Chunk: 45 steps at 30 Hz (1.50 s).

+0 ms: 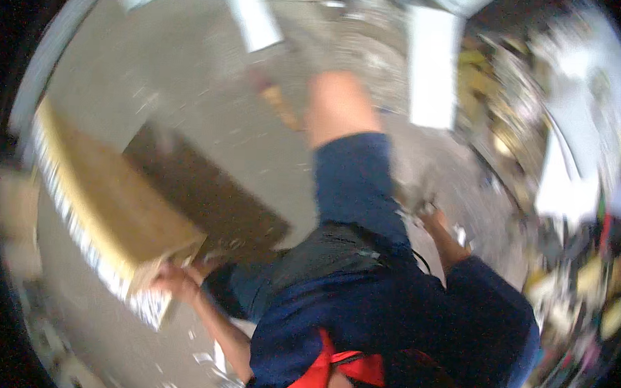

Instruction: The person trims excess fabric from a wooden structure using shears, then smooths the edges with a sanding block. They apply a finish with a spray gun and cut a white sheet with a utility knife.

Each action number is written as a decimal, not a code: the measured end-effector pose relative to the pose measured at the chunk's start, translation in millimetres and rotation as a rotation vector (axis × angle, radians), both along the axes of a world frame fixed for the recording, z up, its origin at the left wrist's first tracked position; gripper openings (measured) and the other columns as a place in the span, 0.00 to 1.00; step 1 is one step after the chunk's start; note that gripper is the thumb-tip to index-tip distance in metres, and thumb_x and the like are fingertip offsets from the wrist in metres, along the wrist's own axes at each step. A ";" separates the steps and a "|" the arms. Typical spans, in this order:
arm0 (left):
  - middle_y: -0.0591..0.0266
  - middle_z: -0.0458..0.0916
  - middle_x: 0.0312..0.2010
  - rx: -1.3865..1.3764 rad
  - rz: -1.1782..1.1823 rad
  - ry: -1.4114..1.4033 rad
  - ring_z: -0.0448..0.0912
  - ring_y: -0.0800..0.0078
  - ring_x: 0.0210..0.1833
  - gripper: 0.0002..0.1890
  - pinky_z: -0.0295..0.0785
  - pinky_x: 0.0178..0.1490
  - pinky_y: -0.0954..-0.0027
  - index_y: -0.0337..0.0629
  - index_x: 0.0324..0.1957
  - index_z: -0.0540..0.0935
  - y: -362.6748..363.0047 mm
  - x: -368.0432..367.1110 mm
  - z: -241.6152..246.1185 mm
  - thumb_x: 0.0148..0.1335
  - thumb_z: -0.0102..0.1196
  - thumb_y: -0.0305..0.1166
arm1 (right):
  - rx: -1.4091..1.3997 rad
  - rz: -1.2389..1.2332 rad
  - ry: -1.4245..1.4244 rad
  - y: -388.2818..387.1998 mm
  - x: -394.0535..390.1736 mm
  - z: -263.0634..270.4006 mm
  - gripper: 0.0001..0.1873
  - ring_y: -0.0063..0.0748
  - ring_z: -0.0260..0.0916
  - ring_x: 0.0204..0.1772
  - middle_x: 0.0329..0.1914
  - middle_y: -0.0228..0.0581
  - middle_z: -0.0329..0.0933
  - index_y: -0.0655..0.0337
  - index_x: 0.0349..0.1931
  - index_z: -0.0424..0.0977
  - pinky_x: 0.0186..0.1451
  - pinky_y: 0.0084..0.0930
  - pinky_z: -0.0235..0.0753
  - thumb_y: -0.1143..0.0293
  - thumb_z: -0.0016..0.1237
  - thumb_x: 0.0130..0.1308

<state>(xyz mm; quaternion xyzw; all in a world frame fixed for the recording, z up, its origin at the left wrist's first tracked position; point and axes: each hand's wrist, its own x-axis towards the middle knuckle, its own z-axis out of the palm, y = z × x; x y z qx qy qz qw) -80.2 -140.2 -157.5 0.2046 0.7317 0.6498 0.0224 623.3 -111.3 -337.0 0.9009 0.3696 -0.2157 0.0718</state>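
Note:
At the left, my left hand (174, 280) grips the near end of a long tan box-shaped piece (126, 189), which looks like cardboard. A pale yellow edge and a patterned white-and-blue side run along its length. The piece slants away to the upper left above the floor, and its dark shadow falls beside it. My right hand (434, 219) hangs low at my right side, past my thigh. Blur hides its fingers, so whether it holds anything cannot be made out.
My bare knee (341, 103) juts forward over the grey concrete floor (205, 83). White panels (434, 69) stand ahead. Blurred clutter (504, 109) is heaped along the right. White scraps (204, 358) lie on the floor at lower left. A small brownish object (281, 105) lies ahead.

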 end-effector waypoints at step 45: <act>0.35 0.47 0.78 -0.108 0.020 0.135 0.51 0.46 0.80 0.57 0.47 0.80 0.54 0.34 0.79 0.39 -16.5 81.1 -87.1 0.57 0.65 0.32 | 0.201 1.107 -0.012 149.2 -13.2 16.2 0.23 0.63 0.75 0.59 0.54 0.61 0.78 0.65 0.55 0.77 0.62 0.54 0.75 0.62 0.58 0.62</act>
